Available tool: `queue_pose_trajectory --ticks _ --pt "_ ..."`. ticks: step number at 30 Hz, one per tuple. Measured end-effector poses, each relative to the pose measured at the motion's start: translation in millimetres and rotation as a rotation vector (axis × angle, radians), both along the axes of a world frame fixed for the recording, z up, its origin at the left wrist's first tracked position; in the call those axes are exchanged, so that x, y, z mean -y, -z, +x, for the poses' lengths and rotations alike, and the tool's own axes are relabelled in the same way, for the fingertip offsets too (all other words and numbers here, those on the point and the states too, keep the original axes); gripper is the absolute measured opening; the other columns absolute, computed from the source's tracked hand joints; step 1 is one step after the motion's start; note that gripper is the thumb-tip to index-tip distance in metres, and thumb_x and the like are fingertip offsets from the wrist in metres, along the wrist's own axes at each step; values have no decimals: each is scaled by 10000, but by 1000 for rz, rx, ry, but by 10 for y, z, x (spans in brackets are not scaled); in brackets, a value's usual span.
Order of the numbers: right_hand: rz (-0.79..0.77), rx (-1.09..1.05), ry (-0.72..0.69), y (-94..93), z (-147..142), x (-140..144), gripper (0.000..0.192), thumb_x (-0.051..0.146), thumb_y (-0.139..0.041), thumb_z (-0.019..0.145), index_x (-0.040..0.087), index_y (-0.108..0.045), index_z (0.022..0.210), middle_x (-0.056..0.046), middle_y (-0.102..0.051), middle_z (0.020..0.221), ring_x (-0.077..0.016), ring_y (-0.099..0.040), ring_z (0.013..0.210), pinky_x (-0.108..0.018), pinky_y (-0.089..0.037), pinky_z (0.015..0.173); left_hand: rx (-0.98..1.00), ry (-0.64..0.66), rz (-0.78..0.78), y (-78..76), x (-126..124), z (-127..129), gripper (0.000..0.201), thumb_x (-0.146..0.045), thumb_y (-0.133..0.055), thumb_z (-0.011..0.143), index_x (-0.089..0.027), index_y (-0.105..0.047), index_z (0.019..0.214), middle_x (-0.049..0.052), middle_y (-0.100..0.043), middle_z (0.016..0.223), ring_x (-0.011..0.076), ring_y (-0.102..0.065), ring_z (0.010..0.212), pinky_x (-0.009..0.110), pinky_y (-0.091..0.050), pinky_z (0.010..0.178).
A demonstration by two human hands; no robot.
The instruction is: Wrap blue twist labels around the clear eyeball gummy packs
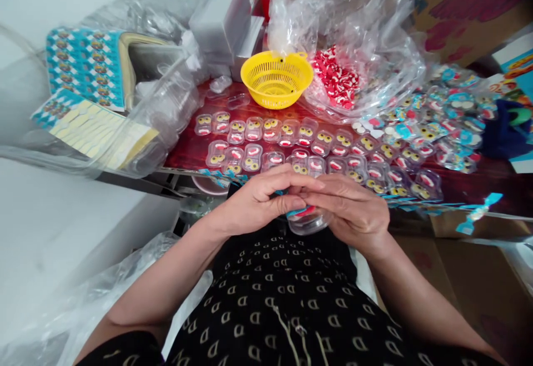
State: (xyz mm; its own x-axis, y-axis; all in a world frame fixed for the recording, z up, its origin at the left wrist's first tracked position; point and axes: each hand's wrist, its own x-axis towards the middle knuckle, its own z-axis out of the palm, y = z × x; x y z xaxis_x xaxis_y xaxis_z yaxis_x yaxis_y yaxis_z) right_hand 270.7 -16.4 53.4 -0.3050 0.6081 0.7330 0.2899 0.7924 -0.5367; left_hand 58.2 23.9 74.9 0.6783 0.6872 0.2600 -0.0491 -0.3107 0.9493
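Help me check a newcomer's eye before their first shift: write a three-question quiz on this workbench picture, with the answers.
1. What colour is the slotted basket near the back of the table?
a) green
b) yellow
c) blue

2. True or false: the left hand rests flat on the table while the right hand alone holds the clear container.

3. In the picture, on which side of the basket does the heap of red-and-white pieces lie?

Key
1. b
2. False; the two hands meet at the container, in front of the table edge.
3. The right side.
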Motion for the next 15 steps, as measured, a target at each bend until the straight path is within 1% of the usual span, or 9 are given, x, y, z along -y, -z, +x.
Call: queue_pose_trajectory --ticks 2,4,6,8,10,12,13,15 --pt "28 12 6 1 -15 3 334 138 -657 950 274 -726 1247 -58 -790 1006 -195 -746 942 -361 -636 801 -10 -7 -33 38 -10 10 316 -362 -686 944 -284 -704 1250 32 -641 992 178 -588 964 331 -486 941" --pt "36 17 25 5 -31 3 304 129 -652 947 248 -737 1213 -65 -781 969 -194 -738 903 -362 -632 785 -3 7 -115 60 -19 8 409 -369 -699 932 -302 -639 1332 55 -632 1165 201 -580 1069 350 -477 986" --pt "37 3 52 10 -55 4 268 120 -638 950 215 -743 1177 -76 -775 953 -190 -730 881 -357 -626 783 21 62 -253 60 -19 -2 502 -372 -692 936 -346 -553 1418 67 -578 1318 206 -587 1097 352 -499 958" --pt "25 -25 72 8 -95 6 226 136 -625 964 194 -740 1150 -82 -771 954 -182 -727 884 -340 -623 784 31 93 -396 36 -7 -9 585 -361 -693 938 -404 -472 1478 65 -535 1379 188 -606 1052 331 -527 898" --pt "0 -63 83 2 -148 2 189 176 -618 982 189 -735 1129 -74 -772 946 -168 -730 883 -315 -622 781 10 37 -482 -1 9 -1 653 -343 -708 929 -447 -421 1506 59 -533 1381 171 -612 1010 305 -541 853" --pt "-32 -124 93 0 -194 -31 159 219 -625 989 189 -737 1097 -61 -779 925 -153 -733 868 -288 -616 781 -6 -70 -516 -35 11 30 671 -364 -684 944 -475 -377 1530 65 -539 1396 160 -622 941 269 -551 750" --pt "-51 -161 98 0 -205 -60 147 244 -634 988 188 -743 1069 -56 -784 914 -148 -735 856 -280 -611 788 -44 -98 -537 -48 2 56 685 -374 -668 954 -490 -344 1546 70 -528 1431 161 -633 922 266 -557 717" --pt "-137 -223 104 0 -188 -134 167 312 -644 985 189 -756 994 -54 -787 887 -149 -732 834 -286 -601 802 -69 -190 -516 -66 -35 133 683 -416 -646 957 -492 -331 1558 83 -534 1457 140 -639 794 266 -563 635"
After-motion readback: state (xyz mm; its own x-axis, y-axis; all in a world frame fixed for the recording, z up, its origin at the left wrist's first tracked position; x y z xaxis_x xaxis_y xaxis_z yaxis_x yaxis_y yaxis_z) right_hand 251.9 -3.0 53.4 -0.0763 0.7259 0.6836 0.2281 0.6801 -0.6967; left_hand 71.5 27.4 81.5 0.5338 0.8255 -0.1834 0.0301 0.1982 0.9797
